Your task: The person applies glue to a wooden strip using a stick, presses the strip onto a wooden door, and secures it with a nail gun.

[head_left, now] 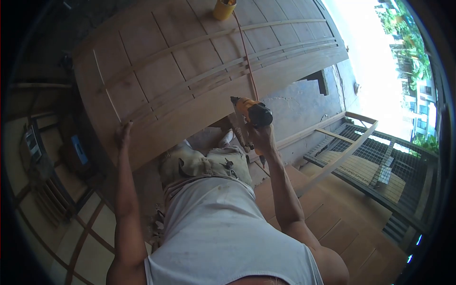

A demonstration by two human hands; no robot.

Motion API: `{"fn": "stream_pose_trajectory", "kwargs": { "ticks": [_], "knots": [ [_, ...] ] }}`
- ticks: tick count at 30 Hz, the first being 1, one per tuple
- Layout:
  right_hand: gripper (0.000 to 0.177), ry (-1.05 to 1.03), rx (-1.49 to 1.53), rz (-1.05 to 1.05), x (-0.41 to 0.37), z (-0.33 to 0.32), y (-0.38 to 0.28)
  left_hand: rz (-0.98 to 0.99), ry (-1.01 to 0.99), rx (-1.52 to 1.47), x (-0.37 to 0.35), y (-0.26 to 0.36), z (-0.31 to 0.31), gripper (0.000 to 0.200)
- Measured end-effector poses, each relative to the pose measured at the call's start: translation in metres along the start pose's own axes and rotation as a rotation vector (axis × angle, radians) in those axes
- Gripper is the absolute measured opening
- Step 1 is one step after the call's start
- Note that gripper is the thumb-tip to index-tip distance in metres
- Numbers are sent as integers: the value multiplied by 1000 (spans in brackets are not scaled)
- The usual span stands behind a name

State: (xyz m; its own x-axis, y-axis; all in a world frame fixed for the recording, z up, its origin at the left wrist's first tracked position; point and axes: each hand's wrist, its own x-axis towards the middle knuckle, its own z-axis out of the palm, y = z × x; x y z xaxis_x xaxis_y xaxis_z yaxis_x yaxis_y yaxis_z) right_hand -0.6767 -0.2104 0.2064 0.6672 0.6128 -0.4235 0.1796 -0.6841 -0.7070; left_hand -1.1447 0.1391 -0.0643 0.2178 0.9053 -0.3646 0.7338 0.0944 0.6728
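My right hand (pixel 262 138) is wrapped round the handle of an orange and black nail gun (pixel 249 108), held over the near edge of a large wooden panel (pixel 204 116). The nail gun's nose points left. A thin red hose (pixel 245 50) crosses the panel behind it. At the panel's lower left, my left hand (pixel 124 135) has its fingers drawn together at the near end of a thin light strip (pixel 107 85) lying on the surface. Its fingertips are small and partly hidden. Dark grooves and long wooden battens (pixel 209 35) run across the panel.
A yellow container (pixel 224 9) stands on the panel's far side. To the right are a wooden frame (pixel 339 159) and a metal grille (pixel 380 164). Another grooved brown panel (pixel 344 228) lies at lower right. Framed panels (pixel 90 228) stand on the left.
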Motion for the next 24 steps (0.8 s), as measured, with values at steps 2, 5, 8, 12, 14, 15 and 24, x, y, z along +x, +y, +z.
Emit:
{"fn": "stream_pose_trajectory", "kwargs": {
  "ticks": [2,5,8,12,14,15,24],
  "knots": [
    [29,-1,98,8,5,-18,9,-182,1,-89,-4,10,1,70],
    [30,-18,230,55,16,-47,27,-337,69,-330,-11,20,1,62],
    [34,-65,318,123,26,-90,56,-324,51,-488,-25,82,-1,62],
    [36,-68,260,214,29,-176,82,-128,-179,-51,-33,137,94,66],
    [34,-24,280,162,42,-214,112,35,-51,239,-77,183,162,68],
    [34,-12,255,158,53,-234,123,73,-35,282,-103,212,191,72],
    [28,264,406,-69,87,-323,83,179,297,527,-146,244,252,85]
  ]
}}
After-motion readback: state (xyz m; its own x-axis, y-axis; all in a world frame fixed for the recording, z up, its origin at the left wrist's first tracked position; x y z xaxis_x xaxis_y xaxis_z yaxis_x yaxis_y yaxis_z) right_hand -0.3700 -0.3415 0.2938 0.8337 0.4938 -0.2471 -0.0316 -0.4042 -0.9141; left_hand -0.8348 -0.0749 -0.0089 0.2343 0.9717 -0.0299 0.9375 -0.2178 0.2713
